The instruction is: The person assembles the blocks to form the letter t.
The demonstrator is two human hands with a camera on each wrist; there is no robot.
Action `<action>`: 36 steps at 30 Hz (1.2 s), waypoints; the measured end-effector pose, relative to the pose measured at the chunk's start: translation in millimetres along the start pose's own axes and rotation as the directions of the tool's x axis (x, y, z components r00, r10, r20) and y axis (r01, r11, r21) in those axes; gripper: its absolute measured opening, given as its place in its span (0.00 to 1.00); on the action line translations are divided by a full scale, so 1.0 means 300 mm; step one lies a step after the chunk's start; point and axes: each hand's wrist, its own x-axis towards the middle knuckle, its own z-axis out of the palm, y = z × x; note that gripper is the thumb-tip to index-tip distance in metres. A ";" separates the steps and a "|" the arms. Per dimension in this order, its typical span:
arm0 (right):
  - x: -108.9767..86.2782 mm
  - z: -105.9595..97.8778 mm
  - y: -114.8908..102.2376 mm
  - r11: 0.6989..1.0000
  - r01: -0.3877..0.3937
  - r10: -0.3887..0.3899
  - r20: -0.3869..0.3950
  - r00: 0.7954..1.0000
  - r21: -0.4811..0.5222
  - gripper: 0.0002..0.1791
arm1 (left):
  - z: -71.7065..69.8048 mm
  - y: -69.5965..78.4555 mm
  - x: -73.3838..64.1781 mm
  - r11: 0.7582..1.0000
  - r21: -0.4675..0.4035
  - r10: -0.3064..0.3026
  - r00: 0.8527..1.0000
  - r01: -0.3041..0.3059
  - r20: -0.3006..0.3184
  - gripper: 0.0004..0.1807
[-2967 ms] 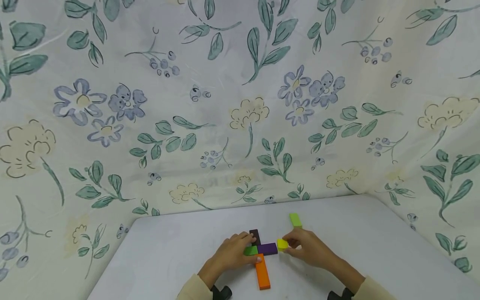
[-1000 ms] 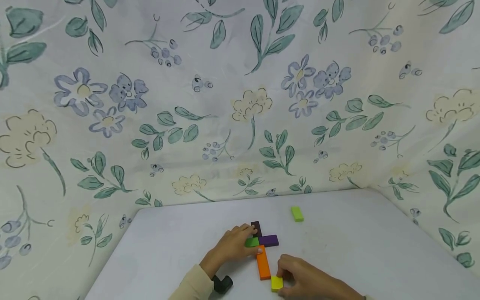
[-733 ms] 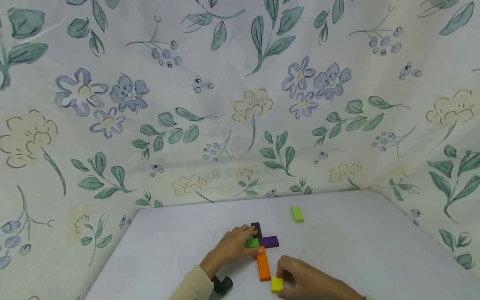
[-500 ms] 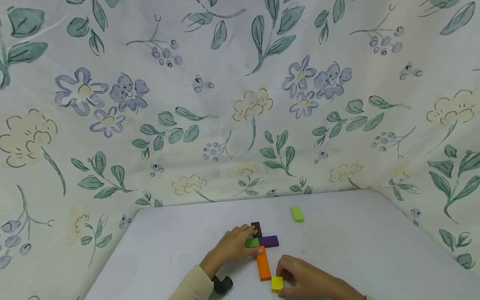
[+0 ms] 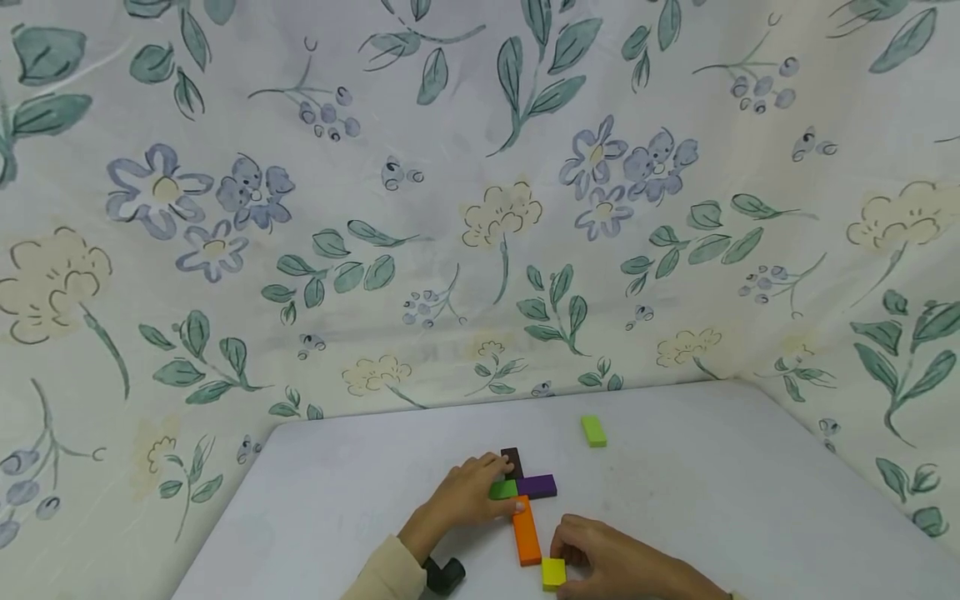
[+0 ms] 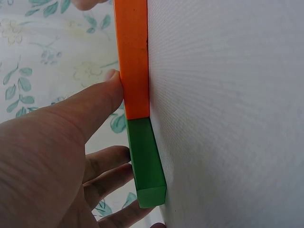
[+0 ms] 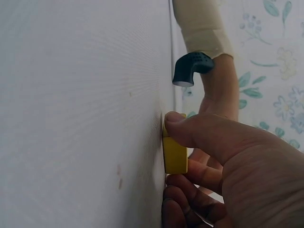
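In the head view, wooden-looking blocks lie joined in a cross: dark brown (image 5: pixel 512 458), purple (image 5: pixel 537 486), green (image 5: pixel 502 490) and a long orange block (image 5: pixel 527 540). Over the green one rests my left hand (image 5: pixel 461 493), its thumb touching the orange block's far end and its fingertips at the dark brown block. The left wrist view shows that thumb against the orange block, with the other fingers loosely spread behind the green block (image 6: pixel 146 156). My right hand (image 5: pixel 618 560) pinches a small yellow block (image 7: pixel 175 154) between thumb and fingers, beside the orange block's near end.
A lime green block (image 5: pixel 593 432) lies apart toward the back of the white table (image 5: pixel 712 475). A black curved piece (image 5: pixel 447 575) sits at my left wrist. Behind the table hangs a floral cloth (image 5: pixel 480 208).
My right hand has carried the yellow block from the purple block's right end toward me, to the orange block's near end, and has held it there this last second. My left hand stays in place.
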 end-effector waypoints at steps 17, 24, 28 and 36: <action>0.004 -0.001 0.000 1.000 -0.024 0.024 0.003 1.000 -0.010 0.11 | -0.001 0.001 -0.005 1.000 -0.007 -0.001 1.000 0.001 -0.004 0.39; 0.001 -0.008 0.002 1.000 -0.004 0.005 0.012 1.000 -0.021 0.11 | -0.006 0.008 -0.011 1.000 -0.005 -0.003 1.000 0.003 -0.011 0.39; 0.000 -0.008 0.003 1.000 0.003 -0.003 0.013 1.000 -0.021 0.11 | -0.010 0.014 -0.016 1.000 -0.005 0.000 1.000 0.000 -0.016 0.39; -0.003 -0.008 -0.003 1.000 -0.028 0.029 0.016 0.999 -0.008 0.11 | -0.003 0.012 -0.012 1.000 -0.011 -0.001 1.000 0.001 -0.008 0.38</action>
